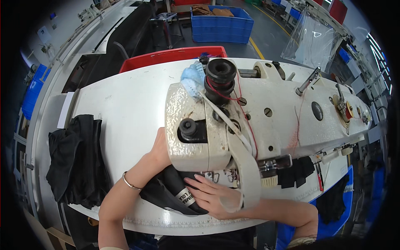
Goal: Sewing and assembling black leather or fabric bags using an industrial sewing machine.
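Note:
A piece of black fabric [164, 187] with a white printed label [185, 196] lies folded under the head of a white sewing machine [196, 112]. My right hand [214, 200] rests on the fabric beside the label, its fingers stretched out flat toward the needle area. From the left, my left hand [160, 148] reaches behind the machine head; the wrist and back of the hand show, but the fingers are hidden. Red thread [248, 114] runs down the machine. A pale strap [246, 171] hangs from it in front of my right hand.
Black fabric pieces [77, 160] are stacked on the white table [125, 104] at the left. More small black pieces [293, 173] lie right, near a red-handled tool [320, 177]. A red bin [166, 55] stands behind the table; a blue crate [223, 29] is farther back.

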A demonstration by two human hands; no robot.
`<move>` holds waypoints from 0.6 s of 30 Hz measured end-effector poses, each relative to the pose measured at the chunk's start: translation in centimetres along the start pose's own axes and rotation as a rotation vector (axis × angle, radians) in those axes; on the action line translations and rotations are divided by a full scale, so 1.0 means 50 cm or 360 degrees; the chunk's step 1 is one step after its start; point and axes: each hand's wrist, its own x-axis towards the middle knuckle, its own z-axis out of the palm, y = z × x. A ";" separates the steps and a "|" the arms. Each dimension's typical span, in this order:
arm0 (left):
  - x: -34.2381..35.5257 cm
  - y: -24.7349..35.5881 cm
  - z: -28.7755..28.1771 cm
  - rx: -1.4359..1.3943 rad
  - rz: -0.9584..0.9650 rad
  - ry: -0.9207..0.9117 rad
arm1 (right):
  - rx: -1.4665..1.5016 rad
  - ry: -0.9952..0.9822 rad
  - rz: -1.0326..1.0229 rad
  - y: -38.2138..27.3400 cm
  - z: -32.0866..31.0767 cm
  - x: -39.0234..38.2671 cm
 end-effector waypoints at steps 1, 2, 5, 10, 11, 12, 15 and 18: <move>0.010 0.008 -0.003 -0.0097 0.0056 0.0005 | -0.0022 0.0057 0.0045 0.010 0.004 -0.003; 0.015 0.015 -0.003 -0.0108 0.0046 -0.0005 | -0.0490 0.0112 -0.0038 0.014 0.003 -0.004; 0.044 0.039 -0.003 -0.0090 -0.0037 -0.0023 | -0.1165 0.0027 -0.0282 0.033 0.005 -0.016; 0.058 0.065 -0.006 -0.0085 -0.0106 -0.0059 | -0.1079 0.0044 -0.0119 0.057 0.042 -0.044; 0.046 0.073 -0.020 -0.0049 -0.0146 -0.0053 | -0.1062 0.0066 -0.0143 0.046 0.021 -0.027; 0.030 0.082 -0.035 -0.0010 -0.0186 -0.0047 | -0.1398 -0.0011 -0.0216 0.034 0.000 -0.011; -0.002 0.097 -0.053 0.0026 -0.0237 -0.0054 | -0.0822 0.0297 0.0009 0.023 0.001 -0.007; -0.002 0.101 -0.042 -0.0004 -0.0234 -0.0082 | -0.0404 0.0247 0.0106 0.028 0.008 -0.026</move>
